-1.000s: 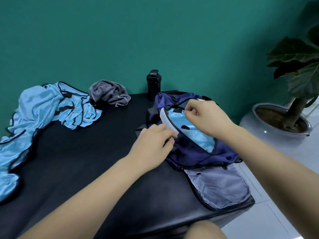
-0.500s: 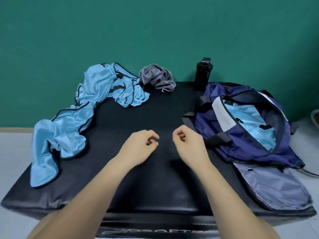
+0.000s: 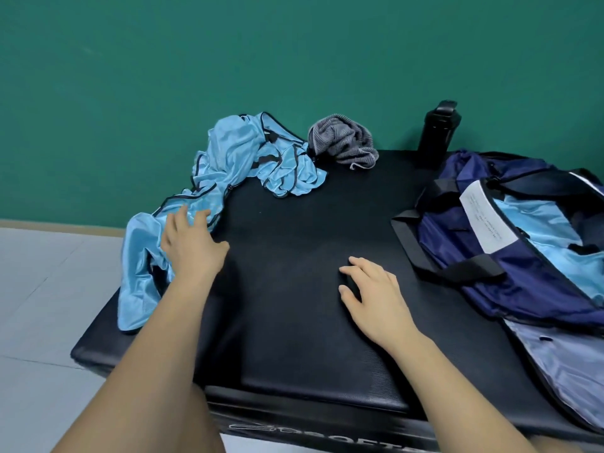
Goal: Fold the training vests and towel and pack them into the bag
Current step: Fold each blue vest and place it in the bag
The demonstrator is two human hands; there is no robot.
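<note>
Crumpled light-blue training vests [image 3: 225, 165] with black trim lie along the left and back of the black padded table [image 3: 294, 223]. My left hand [image 3: 189, 243] reaches onto the near vest with fingers spread, touching the fabric. My right hand [image 3: 372, 289] rests on the table's middle, fingers relaxed, holding nothing. A grey striped towel [image 3: 343, 142] sits bunched at the back. The navy bag [image 3: 510, 243] lies unzipped at the right, with light-blue fabric inside.
A black bottle [image 3: 439, 132] stands at the back by the green wall, between the towel and the bag. The bag's grey flap [image 3: 562, 364] hangs over the table's right front edge. Tiled floor lies to the left.
Both hands left the bag and my view swung left. My left hand opened and reached onto the near vest; my right hand uncurled and settled on the table.
</note>
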